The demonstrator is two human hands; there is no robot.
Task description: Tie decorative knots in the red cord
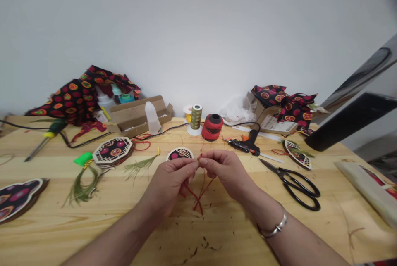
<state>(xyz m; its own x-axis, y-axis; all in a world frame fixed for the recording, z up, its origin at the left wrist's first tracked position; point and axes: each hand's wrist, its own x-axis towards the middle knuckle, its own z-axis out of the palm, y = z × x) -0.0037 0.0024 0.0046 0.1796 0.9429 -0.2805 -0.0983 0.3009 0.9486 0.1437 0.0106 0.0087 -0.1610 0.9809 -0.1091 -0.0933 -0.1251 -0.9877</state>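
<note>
My left hand [173, 179] and my right hand [225, 171] meet over the middle of the table, fingertips pinched together on a red cord [198, 202]. Its loose ends hang below my fingers and cross above the wood. The part between the fingertips is mostly hidden. Just behind my left hand lies a round ornament [180, 153] with a pale lattice rim and dark patterned cloth, partly covered by my fingers. A spool of red thread [212, 127] stands beyond my hands, beside a spool of olive thread [196, 117].
Black-handled scissors [299, 189] and a glue gun [246, 144] lie to the right. At left are an octagonal ornament [113, 151], green tassels [81, 187] and a screwdriver [46, 136]. A white bottle [153, 119] stands by an open cardboard box [133, 119]. Dark scraps litter the front.
</note>
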